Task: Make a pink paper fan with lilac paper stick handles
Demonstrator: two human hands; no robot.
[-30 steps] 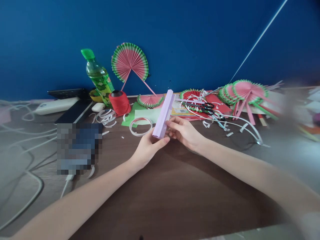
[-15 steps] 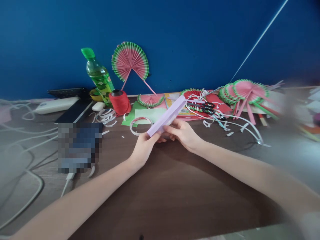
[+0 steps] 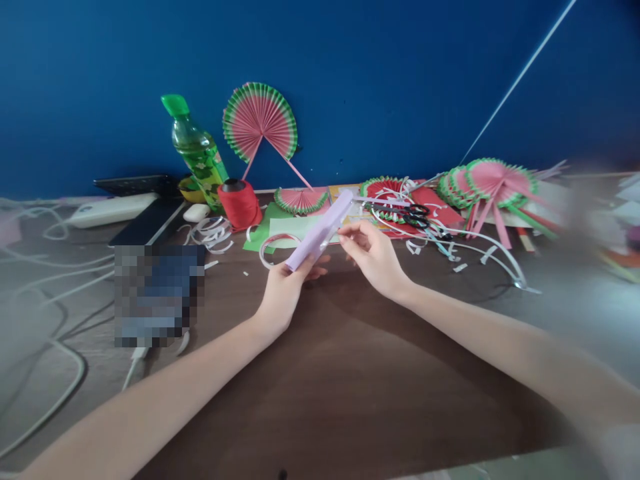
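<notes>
A folded strip of light purple paper (image 3: 320,230) slants up and away over the table. My left hand (image 3: 283,290) grips its near end, thumb on top and fingers beneath. Along the strip's right edge there is a shiny, clear patch that I cannot identify. My right hand (image 3: 375,257) is just right of the strip, thumb and forefinger pinched close to that edge. Whatever lies between those fingertips is too small to make out. Behind the strip, a roll of tape (image 3: 267,253) lies partly covered by it.
At the back stand a green bottle (image 3: 200,153), a red thread spool (image 3: 240,203) and a pink-green paper fan (image 3: 260,123). Scissors (image 3: 413,213) lie among paper scraps. More fans (image 3: 495,183) are piled at right. A pixelated phone-like slab (image 3: 160,293) and cables occupy the left.
My right hand has come off the paper strip and moved slightly right, its fingers now pinched. The strip has shifted a little left in my left hand.
</notes>
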